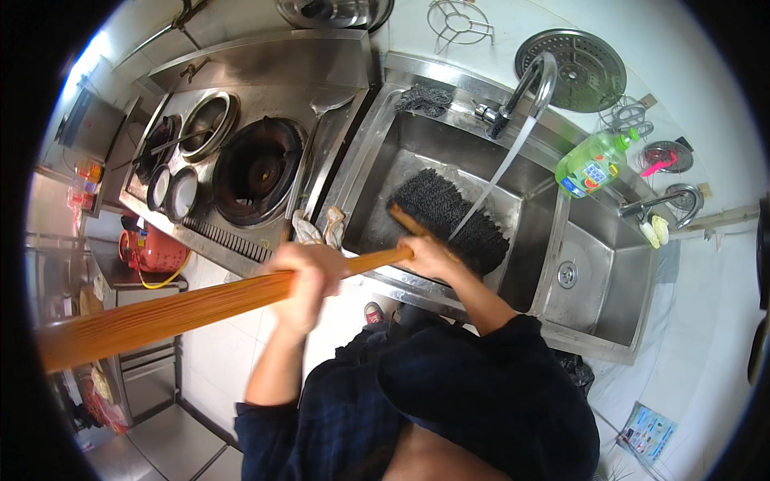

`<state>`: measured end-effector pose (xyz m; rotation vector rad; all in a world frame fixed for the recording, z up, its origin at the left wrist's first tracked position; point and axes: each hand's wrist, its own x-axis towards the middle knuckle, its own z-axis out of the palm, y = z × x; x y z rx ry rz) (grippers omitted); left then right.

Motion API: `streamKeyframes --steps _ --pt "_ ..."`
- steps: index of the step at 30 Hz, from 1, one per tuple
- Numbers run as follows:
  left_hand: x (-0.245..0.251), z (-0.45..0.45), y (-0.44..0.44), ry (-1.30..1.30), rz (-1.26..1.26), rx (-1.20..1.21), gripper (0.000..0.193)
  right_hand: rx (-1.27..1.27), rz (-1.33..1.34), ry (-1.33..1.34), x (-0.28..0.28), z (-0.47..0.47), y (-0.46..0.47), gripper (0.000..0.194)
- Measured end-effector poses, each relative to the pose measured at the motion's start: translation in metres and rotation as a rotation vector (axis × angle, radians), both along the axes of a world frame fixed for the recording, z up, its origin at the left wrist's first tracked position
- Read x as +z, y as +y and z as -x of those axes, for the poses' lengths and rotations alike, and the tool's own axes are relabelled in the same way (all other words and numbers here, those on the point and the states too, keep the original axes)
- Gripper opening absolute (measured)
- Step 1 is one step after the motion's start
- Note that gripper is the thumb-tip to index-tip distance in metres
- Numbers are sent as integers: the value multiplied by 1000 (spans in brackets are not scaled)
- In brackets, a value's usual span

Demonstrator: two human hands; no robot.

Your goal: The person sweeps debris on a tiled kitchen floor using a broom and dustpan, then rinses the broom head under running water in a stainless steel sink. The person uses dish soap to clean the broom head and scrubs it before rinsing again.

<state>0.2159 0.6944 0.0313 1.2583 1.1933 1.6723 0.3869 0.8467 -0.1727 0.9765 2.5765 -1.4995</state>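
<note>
A long wooden handle (222, 303) crosses the view, from the left rim to the large sink. My left hand (310, 279) grips it midway, slightly blurred. My right hand (428, 255) is closed around its lower end, by a short wooden bar (409, 220) on a mop head. The dark grey, shaggy mop head (434, 189) lies in the large steel sink basin (376, 204). From the curved faucet (546, 78), a stream of water (499, 168) falls onto the mop head. My right hand hides where handle and bar meet.
Left of the sink stands a steel stove (289, 102) with a wok burner (260, 171), pans and a long-handled wok spatula (313, 132). A green detergent bottle (592, 165) sits at the right, beside a smaller basin (592, 264). White gloves (319, 227) lie at the front edge.
</note>
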Motion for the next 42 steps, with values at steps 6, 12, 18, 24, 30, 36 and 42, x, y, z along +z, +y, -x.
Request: streamKeyframes --steps 6,12,18,24,30,36,42 --pt "-55 -12 8 -264 -333 -50 27 -64 -11 -60 -74 -5 -8 21" --pt "-51 -4 3 -251 -212 71 30 -117 -8 9 -78 3 -10 17" --pt "3 -2 6 -202 -305 54 32 -91 20 2 -37 20 -3 19" --pt "77 2 29 20 -295 -102 41 -296 -177 427 14 52 5 32" --pt "93 1 83 65 -319 -372 37 -496 -127 496 10 57 5 28" --pt "36 5 145 -26 -128 -223 29 -541 -331 476 -79 11 24 37" --pt "1 31 139 -224 -302 -120 24 -1390 1000 429 -198 -80 72 15"
